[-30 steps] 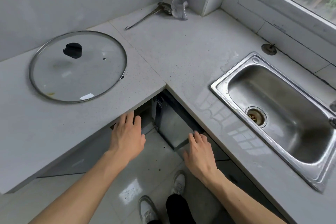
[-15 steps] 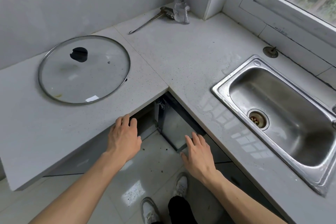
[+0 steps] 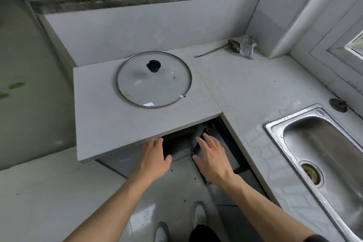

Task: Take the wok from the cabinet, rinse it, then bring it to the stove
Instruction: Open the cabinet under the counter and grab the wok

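The cabinet [image 3: 177,146] under the corner of the grey countertop [image 3: 251,92] stands open, its inside dark. No wok shows; whatever is inside is hidden by the counter's edge. My left hand [image 3: 155,158] reaches toward the opening with its fingertips at the counter's underside, fingers apart and holding nothing. My right hand [image 3: 211,156] is spread in front of the open cabinet door [image 3: 198,137], beside it, holding nothing. A steel sink [image 3: 322,155] is set into the counter at the right.
A glass pot lid [image 3: 154,79] with a black knob lies on the counter above the cabinet. A metal ladle [image 3: 216,49] and a clear crumpled bag [image 3: 247,46] lie in the far corner. A sink plug [image 3: 337,105] sits behind the sink. My shoes [image 3: 199,213] stand on the tiled floor.
The view has pulled back and swung left, so the window above the wall now shows. Both hands have moved closer together toward the cabinet opening, which shows wider and darker.
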